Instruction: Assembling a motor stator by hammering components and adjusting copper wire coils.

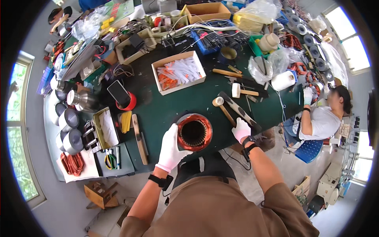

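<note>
A motor stator [206, 147], a metal ring with copper windings around its slotted bore, stands at the table's near edge. My left hand [172, 149], in a white glove, curves around its left side, fingers at the back and thumb in front. To the right, my gloved right hand [241, 130] grips the end of a small mallet's wooden handle [227, 115]. The mallet's pale round head [218, 102] points away from me, toward the table's middle. Beside it lies a long dark, worn bar [239, 111]. Farther back is a second white-headed mallet [236, 90].
A carton of white and orange strips [178, 74] stands beyond the stator. At left are a wooden stick [139, 139], a phone on a red roll [128, 100], scissors [109, 159] and copper coils [72, 163]. A co-worker [321, 118] sits at the right end.
</note>
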